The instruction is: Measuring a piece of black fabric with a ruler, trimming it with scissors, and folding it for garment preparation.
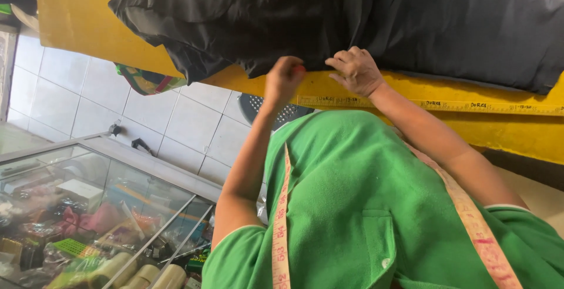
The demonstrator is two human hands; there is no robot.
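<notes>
- Black cloth lies spread across a yellow table, its hem running along the near edge, where both hands work.
- Left hand is closed in a fist around a small red piece, probably chalk, its tip just at the hem.
- Right hand sits just beside it, fingers bent and tips pressing down on the hem. It is not wrapped around anything.
- A yellow ruler runs along the table's near edge below the hands, with the right wrist crossing over it.
- To judge by the pose, the work is marking the hem. It would go best with the right fingertips keeping the cloth flat and taut close to the red tip, the hem kept parallel to the ruler, and light, short strokes so the fabric does not drag.
- A tape measure hangs round the person's neck over a green shirt.
- A glass case of goods stands on the tiled floor to the left.
</notes>
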